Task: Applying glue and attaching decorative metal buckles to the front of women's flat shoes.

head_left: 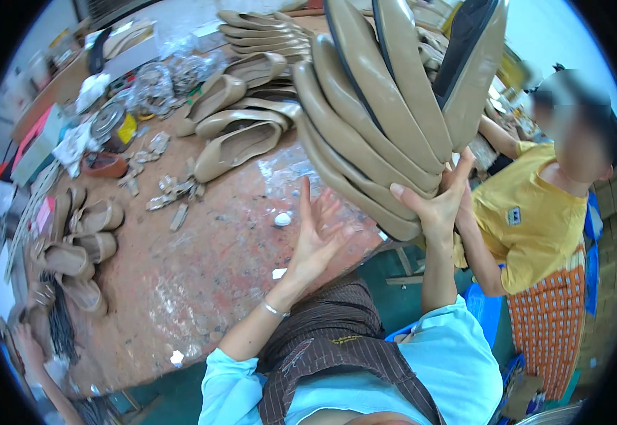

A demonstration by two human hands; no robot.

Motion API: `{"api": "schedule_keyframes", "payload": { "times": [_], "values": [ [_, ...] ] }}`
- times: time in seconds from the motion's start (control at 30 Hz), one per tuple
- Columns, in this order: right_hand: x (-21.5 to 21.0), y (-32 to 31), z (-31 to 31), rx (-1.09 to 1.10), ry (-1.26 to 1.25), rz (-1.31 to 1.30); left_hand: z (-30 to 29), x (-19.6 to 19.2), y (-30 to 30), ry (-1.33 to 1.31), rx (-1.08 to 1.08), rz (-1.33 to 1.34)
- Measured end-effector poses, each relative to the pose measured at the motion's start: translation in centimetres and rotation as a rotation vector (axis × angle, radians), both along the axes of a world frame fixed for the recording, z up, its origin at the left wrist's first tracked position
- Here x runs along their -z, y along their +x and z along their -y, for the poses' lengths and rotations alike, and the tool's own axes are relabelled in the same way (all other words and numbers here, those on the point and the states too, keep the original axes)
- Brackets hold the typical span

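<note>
Our right hand (441, 207) grips a fan of beige shoes (386, 92) above its fingers; our left hand (315, 241) spreads its fingers wide, the worktable (202, 276) beneath them.

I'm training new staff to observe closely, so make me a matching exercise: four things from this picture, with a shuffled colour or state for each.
Column one:
1. Left hand
2. Right hand
3. Apron
4. Co-worker's shirt

Column two:
A. Yellow
B. Holding a fanned stack of beige shoes
C. Dark with thin stripes
D. Open, holding nothing

Pairs: 1-D, 2-B, 3-C, 4-A
</note>
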State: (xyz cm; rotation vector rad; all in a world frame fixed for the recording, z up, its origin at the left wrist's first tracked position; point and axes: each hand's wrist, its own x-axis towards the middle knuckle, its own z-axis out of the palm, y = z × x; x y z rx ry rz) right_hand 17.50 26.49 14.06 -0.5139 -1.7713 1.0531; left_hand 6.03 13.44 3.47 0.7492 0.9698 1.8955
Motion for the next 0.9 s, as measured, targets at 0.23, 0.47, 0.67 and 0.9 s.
{"api": "schedule_keyframes", "payload": {
  "times": [0.23,0.47,0.67,0.9],
  "values": [
    [1.2,-7.0,9.5,-0.615,0.059,-0.055,8.7,-3.2,0.1,0.242,-0.823,0.133],
    [6.8,-13.4,18.8,-1.222,-0.425,0.068,25.6,0.0,-3.2,-0.062,-1.348,0.034],
    [18.5,-17.4,22.9,-1.130,-0.237,0.896,34.2,5.9,-8.1,-0.824,-1.291,-0.357],
    [18.9,-15.5,20.3,-0.934,0.046,0.620,34.9,7.4,-10.4,-0.857,-1.270,-0.233]
  ]
}}
